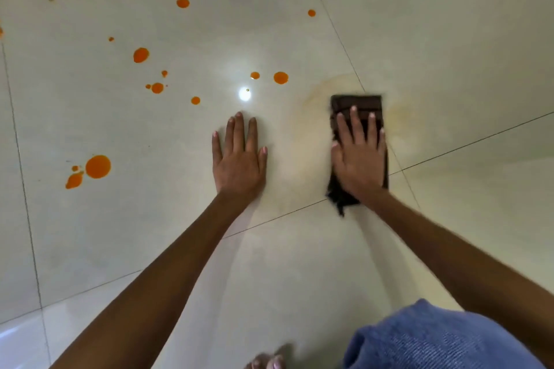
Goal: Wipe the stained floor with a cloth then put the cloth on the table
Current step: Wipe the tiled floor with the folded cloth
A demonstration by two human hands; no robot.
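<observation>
On the floor tile point(299, 263) | right hand point(359, 159) spread flat, pressing dark cloth point(356, 105) | left hand point(239, 159) flat, empty, bracing left of cloth | orange drops point(98, 166) further left | advice: firm overlapping passes leftward, refold when soiled.

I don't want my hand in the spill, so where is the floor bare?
Bare tile lies right of the cloth and toward the knee. Left of the left hand, orange drops crowd the floor.
</observation>
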